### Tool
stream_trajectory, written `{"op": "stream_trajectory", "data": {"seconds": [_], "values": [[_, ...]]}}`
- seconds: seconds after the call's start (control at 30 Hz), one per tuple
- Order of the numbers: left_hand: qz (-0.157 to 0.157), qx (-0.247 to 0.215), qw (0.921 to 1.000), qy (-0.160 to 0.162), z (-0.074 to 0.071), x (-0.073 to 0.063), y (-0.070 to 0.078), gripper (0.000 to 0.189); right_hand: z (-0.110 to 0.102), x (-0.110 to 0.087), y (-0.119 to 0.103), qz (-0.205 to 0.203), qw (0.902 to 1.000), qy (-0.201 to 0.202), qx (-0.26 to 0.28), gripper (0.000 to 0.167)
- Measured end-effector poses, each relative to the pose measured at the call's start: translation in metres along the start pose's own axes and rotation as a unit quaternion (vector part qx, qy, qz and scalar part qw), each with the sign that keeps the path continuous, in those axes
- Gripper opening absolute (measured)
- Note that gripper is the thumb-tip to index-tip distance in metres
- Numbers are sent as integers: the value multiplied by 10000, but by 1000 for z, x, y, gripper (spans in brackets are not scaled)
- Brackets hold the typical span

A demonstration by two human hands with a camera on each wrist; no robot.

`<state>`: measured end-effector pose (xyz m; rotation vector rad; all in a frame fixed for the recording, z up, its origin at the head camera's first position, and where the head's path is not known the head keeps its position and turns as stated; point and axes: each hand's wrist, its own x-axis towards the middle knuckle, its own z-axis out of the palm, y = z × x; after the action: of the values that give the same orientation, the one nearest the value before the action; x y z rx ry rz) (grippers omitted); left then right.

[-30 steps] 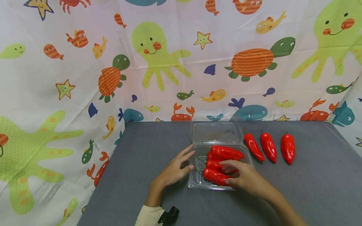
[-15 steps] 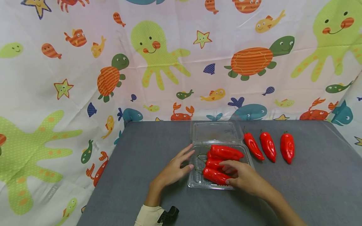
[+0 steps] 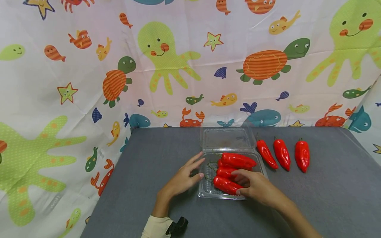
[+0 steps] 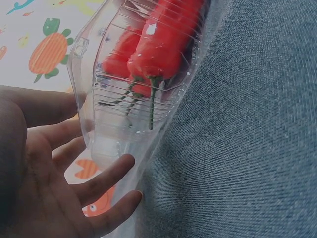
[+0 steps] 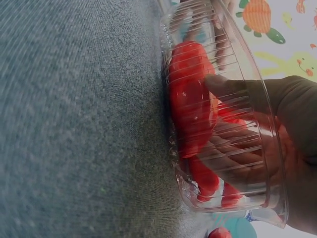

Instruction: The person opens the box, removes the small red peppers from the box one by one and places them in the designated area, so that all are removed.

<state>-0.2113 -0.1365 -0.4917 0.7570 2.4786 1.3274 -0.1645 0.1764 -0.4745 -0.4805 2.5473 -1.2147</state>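
A clear plastic clamshell box (image 3: 208,192) lies opened out on the table, with several red peppers inside, stems to the left. My right hand (image 3: 259,186) reaches into its right side, its thumb and curled fingers gripping the tip end of the front red pepper (image 3: 224,185). Through the clear wall in the right wrist view, the thumb (image 5: 225,87) presses on this pepper (image 5: 190,99). My left hand (image 3: 183,178) stays at the box's left edge with fingers spread. In the left wrist view, its fingers touch or nearly touch the clear wall (image 4: 91,114).
The box's see-through lid (image 3: 227,138) lies back behind it. To the right, a slim red pepper (image 3: 267,154), another red pepper (image 3: 282,154) and a third red pepper (image 3: 302,155) lie in a row on the grey table (image 3: 143,158). A sea-animal curtain (image 3: 184,43) hangs behind.
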Motion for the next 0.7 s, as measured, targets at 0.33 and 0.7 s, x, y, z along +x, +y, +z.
{"op": "stream_trajectory", "data": {"seconds": [0.33, 0.7], "values": [[50, 28, 10000, 2, 0, 0, 0, 63, -2, -1, -1, -78, 9998, -170, -66, 52], [52, 34, 10000, -28, -1, -1, 1, 64, -4, -1, 0, -90, 9997, -193, -75, 50]]}}
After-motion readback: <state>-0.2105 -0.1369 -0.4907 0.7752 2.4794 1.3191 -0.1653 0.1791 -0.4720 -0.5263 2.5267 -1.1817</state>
